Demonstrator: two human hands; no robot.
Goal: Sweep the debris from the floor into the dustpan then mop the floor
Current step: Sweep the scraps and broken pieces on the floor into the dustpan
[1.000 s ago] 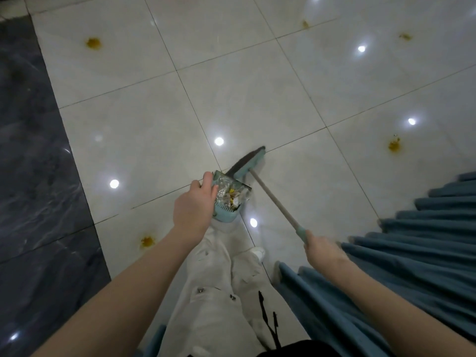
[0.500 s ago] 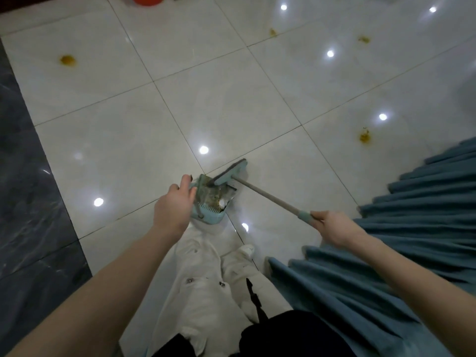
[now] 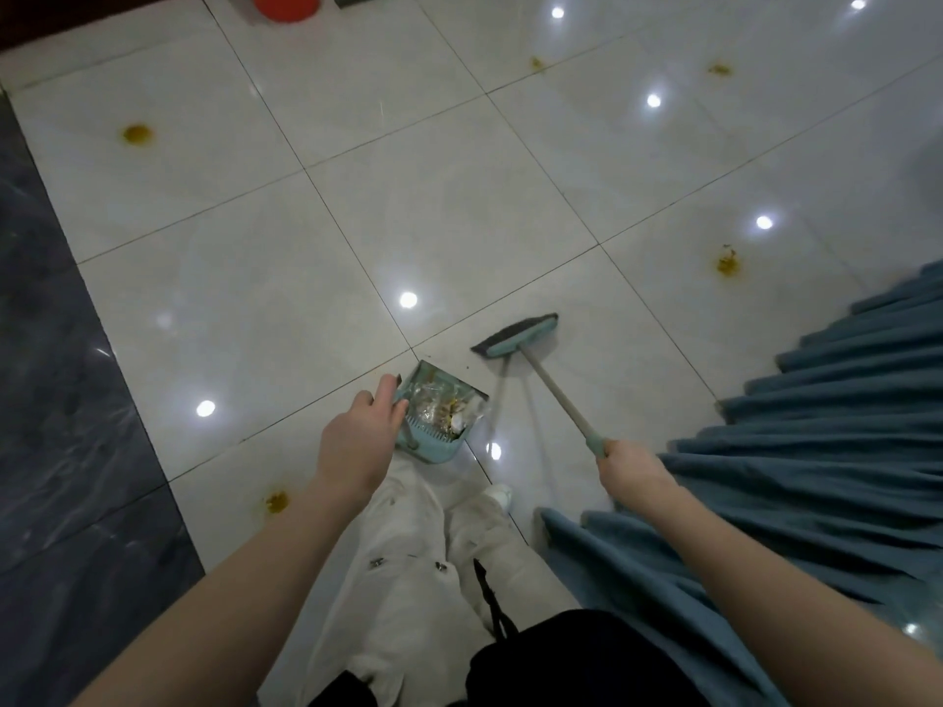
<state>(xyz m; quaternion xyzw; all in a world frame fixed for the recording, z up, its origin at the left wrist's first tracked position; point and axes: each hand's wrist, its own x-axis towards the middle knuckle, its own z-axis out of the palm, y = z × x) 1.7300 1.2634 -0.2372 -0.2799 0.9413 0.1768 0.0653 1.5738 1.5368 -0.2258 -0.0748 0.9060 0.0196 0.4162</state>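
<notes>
Teal dustpan (image 3: 433, 443), gripped by left hand (image 3: 357, 441), heaped with debris (image 3: 439, 408), spill-prone if tilted; broom (image 3: 553, 390) clutched in right hand (image 3: 630, 469).

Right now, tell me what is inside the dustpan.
The dustpan holds debris: shiny wrappers, yellowish bits, a white scrap. This covers its bottom; the left hand hides its left edge.

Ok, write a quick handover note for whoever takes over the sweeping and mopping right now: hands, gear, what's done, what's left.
Left hand grips the dustpan at its side. Right hand grips the broom by its handle end; its head is apart from the pan, beyond its open edge.
Done: debris sits in the dustpan.
Left: yellow-brown stains dot the white tiles, so mopping is not yet done. No mop in view.
</notes>
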